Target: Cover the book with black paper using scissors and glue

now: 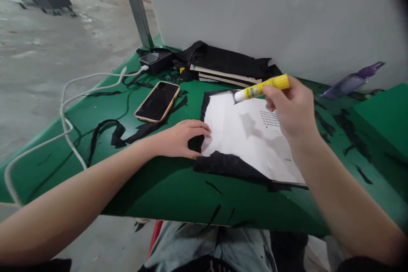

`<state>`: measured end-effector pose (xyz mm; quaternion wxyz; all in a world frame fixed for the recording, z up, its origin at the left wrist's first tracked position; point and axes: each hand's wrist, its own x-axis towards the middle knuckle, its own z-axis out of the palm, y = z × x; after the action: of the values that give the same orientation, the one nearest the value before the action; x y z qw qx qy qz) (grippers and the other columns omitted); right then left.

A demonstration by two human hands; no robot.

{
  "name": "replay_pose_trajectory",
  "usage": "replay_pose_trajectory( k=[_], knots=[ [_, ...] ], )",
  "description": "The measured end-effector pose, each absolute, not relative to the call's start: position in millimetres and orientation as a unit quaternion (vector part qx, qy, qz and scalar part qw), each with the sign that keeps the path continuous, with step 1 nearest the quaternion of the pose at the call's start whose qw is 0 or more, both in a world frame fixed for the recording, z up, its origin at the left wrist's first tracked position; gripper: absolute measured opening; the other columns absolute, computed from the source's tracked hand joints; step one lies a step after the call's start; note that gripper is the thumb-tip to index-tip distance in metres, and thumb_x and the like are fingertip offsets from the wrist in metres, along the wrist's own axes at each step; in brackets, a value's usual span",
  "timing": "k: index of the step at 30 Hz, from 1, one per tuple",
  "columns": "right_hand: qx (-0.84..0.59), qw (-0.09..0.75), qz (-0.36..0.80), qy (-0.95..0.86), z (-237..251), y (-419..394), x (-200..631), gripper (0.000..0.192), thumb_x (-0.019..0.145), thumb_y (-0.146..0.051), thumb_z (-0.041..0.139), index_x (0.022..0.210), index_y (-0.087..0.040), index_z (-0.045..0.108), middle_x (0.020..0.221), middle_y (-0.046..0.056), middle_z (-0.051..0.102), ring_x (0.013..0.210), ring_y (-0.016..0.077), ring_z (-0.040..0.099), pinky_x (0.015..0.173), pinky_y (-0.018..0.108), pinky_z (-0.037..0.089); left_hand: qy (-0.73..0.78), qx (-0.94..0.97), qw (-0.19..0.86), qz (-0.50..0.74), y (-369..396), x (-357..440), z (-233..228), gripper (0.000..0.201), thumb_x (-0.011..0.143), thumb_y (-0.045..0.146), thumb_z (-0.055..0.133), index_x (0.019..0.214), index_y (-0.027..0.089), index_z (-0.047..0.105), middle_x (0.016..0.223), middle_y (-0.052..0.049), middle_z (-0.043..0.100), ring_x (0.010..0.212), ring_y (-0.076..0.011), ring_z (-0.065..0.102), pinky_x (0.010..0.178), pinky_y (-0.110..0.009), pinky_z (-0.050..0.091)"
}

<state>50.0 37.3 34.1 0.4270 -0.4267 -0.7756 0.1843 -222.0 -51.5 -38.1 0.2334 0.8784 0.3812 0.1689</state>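
My right hand (pixel 295 104) is wrapped round a yellow glue stick (pixel 266 87), held tilted above a white printed page. Its whitish end points left and down, close to the page's top edge. The white page (pixel 232 123) lies on the green table, with black sheet material (pixel 232 165) showing along its left and lower edges. At the left edge rests my left hand (pixel 188 138), thumb and fingers apart, fingertips touching the page and its black border. Part of the page's right side is hidden behind my right hand and forearm.
A phone (pixel 157 101) lies left of the page, near white cables (pixel 65 123) and a black box (pixel 157 60). Black-covered books (pixel 229 61) are stacked at the back. A purple bottle (pixel 349 81) leans at the right. Black scraps (pixel 353 136) litter the green table (pixel 159 191).
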Motion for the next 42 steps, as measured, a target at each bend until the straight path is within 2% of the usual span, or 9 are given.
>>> replay_pose_trajectory(
  k=[6, 13, 19, 22, 25, 28, 32, 36, 42],
  knots=[
    [-0.396, 0.36, 0.37, -0.759, 33.3, -27.7, 12.9, 0.008, 0.081, -0.027, 0.055, 0.087, -0.021, 0.055, 0.083, 0.001, 0.059, 0.07, 0.0137, 0.055, 0.062, 0.03, 0.049, 0.393, 0.879, 0.222, 0.154, -56.3, -219.0, -33.7, 0.068, 0.071, 0.065, 0.065, 0.122, 0.021, 0.055, 0.136, -0.014, 0.047, 0.128, -0.0313, 0.042, 0.109, -0.044, 0.03],
    [-0.413, 0.329, 0.413, -0.742, 13.9, -27.1, 6.1, 0.01, 0.081, -0.023, 0.053, 0.09, -0.021, 0.051, 0.084, 0.001, 0.059, 0.067, 0.0126, 0.056, 0.061, 0.031, 0.049, 0.394, 0.885, 0.209, 0.134, -59.2, -219.5, -34.3, 0.085, 0.062, 0.075, 0.064, 0.126, 0.02, 0.051, 0.138, -0.016, 0.044, 0.131, -0.0363, 0.037, 0.11, -0.049, 0.026],
    [-0.399, 0.387, 0.531, -0.639, 4.4, -20.2, 8.7, 0.01, 0.083, -0.03, 0.056, 0.088, -0.021, 0.055, 0.085, 0.001, 0.062, 0.072, 0.0145, 0.06, 0.062, 0.03, 0.051, 0.423, 0.855, 0.227, 0.195, -56.3, -215.3, -33.3, 0.053, 0.082, 0.056, 0.058, 0.118, 0.018, 0.054, 0.125, -0.012, 0.057, 0.117, -0.0255, 0.052, 0.101, -0.037, 0.038],
    [-0.381, 0.408, 0.602, -0.57, -0.6, -21.6, 9.2, 0.013, 0.081, -0.031, 0.06, 0.089, -0.021, 0.058, 0.088, 0.002, 0.063, 0.073, 0.0152, 0.061, 0.063, 0.032, 0.052, 0.461, 0.828, 0.228, 0.226, -54.6, -213.1, -33.0, 0.052, 0.08, 0.051, 0.064, 0.118, 0.017, 0.052, 0.115, -0.009, 0.061, 0.107, -0.0234, 0.057, 0.094, -0.035, 0.043],
    [-0.355, 0.418, 0.65, -0.527, -3.9, -24.9, 8.5, 0.013, 0.081, -0.031, 0.061, 0.09, -0.021, 0.059, 0.091, 0.002, 0.064, 0.076, 0.0158, 0.063, 0.068, 0.034, 0.053, 0.426, 0.838, 0.221, 0.261, -53.7, -212.3, -32.5, 0.056, 0.076, 0.048, 0.069, 0.12, 0.016, 0.054, 0.12, -0.012, 0.059, 0.113, -0.0252, 0.054, 0.097, -0.038, 0.042],
    [-0.331, 0.411, 0.681, -0.507, -4.4, -28.4, 7.6, 0.013, 0.081, -0.029, 0.062, 0.091, -0.022, 0.06, 0.093, 0.003, 0.066, 0.08, 0.0171, 0.064, 0.073, 0.037, 0.053, 0.388, 0.835, 0.25, 0.299, -53.1, -212.2, -31.3, 0.044, 0.079, 0.043, 0.068, 0.113, 0.016, 0.061, 0.118, -0.012, 0.06, 0.113, -0.0237, 0.055, 0.098, -0.037, 0.044],
    [-0.322, 0.418, 0.693, -0.491, -4.6, -28.5, 8.7, 0.014, 0.081, -0.029, 0.063, 0.092, -0.022, 0.06, 0.094, 0.003, 0.066, 0.08, 0.0179, 0.065, 0.074, 0.037, 0.053, 0.391, 0.82, 0.27, 0.321, -50.3, -213.3, -31.3, 0.023, 0.086, 0.036, 0.061, 0.093, 0.016, 0.07, 0.1, -0.008, 0.067, 0.096, -0.0182, 0.061, 0.087, -0.03, 0.049],
    [-0.323, 0.469, 0.688, -0.45, -5.6, -23.2, 12.6, 0.009, 0.08, -0.027, 0.063, 0.086, -0.021, 0.062, 0.085, 0.001, 0.063, 0.073, 0.014, 0.061, 0.069, 0.032, 0.051, 0.484, 0.792, 0.19, 0.32, -45.1, -219.3, -33.5, 0.027, 0.086, 0.04, 0.057, 0.089, 0.017, 0.07, 0.086, -0.005, 0.07, 0.081, -0.0173, 0.064, 0.077, -0.03, 0.051],
    [-0.329, 0.484, 0.71, -0.393, -5.2, -20.4, 15.1, 0.005, 0.079, -0.026, 0.062, 0.08, -0.022, 0.062, 0.082, 0.0, 0.062, 0.071, 0.0119, 0.056, 0.065, 0.028, 0.049, 0.611, 0.728, 0.034, 0.309, -42.7, -229.2, -39.4, 0.036, 0.091, 0.032, 0.046, 0.119, 0.014, 0.06, 0.118, -0.011, 0.06, 0.105, -0.0239, 0.06, 0.091, -0.039, 0.049]
  ],
)
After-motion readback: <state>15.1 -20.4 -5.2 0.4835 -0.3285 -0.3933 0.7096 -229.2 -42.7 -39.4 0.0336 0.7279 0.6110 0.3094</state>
